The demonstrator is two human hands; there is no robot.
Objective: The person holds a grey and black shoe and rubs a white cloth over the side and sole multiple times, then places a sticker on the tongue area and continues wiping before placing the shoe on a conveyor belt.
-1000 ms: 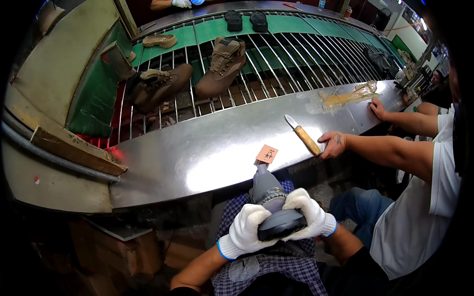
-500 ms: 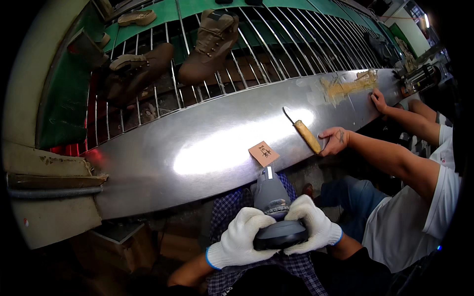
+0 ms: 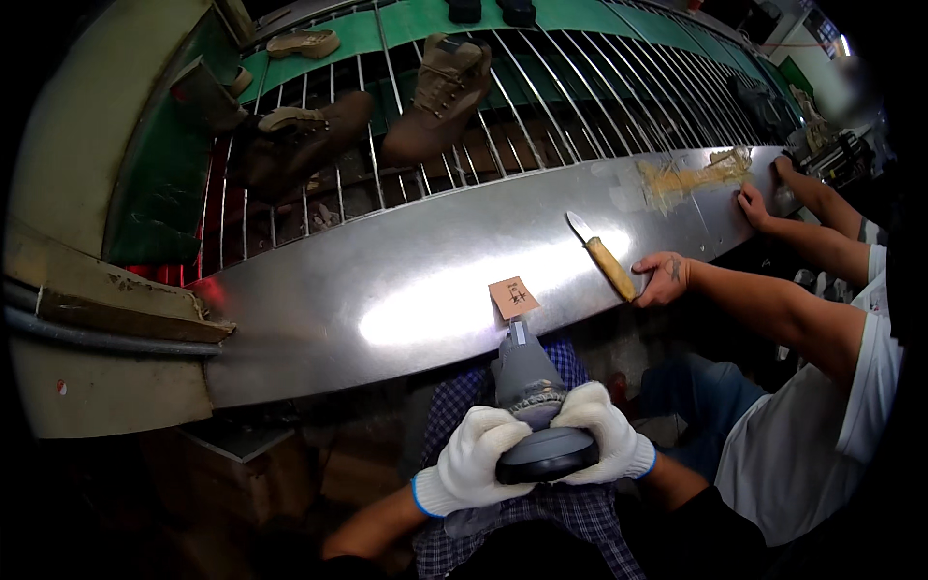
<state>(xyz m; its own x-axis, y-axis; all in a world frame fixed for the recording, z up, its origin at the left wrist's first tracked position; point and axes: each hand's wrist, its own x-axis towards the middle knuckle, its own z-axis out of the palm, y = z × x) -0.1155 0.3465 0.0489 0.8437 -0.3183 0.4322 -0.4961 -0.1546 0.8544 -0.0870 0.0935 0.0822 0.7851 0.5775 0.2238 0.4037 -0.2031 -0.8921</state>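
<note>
Hands: left hand and right hand are clasping the grey shoe between them.
Advice: keeping both palms pressing evenly seems wise.

Gloved left hand and right hand gripping grey shoe, knife on steel bench

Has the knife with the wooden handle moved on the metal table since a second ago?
No. The knife lies on the metal table just left of the co-worker's hand, as before; only the camera shifted.
</note>
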